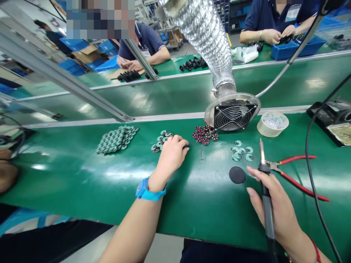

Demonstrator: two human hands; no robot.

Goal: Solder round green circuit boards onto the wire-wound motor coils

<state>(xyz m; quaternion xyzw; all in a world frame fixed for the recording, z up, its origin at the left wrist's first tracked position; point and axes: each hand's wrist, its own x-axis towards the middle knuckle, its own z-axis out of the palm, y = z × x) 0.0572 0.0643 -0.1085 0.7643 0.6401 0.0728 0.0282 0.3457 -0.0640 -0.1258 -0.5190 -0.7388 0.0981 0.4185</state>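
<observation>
My left hand (172,153), with a blue band at the wrist, is closed, fingers curled down beside a small group of green ring-shaped circuit boards (163,136). A bit of something dark shows at its fingertips, too hidden to name. My right hand (279,204) holds a soldering iron (267,208), tip pointing away from me, with thumb and index finger spread to the left. Ahead of that hand lie several loose green ring boards (238,150) and a black disc (237,175). Red-handled cutters (296,177) lie beside the iron.
A larger stack of green boards (113,140) sits left; red-and-black ring parts (203,135) lie by the fan (232,116) under a foil duct (208,40). A tape roll (272,124), a cable (311,160) and a holder (336,120) are right. Co-workers sit opposite.
</observation>
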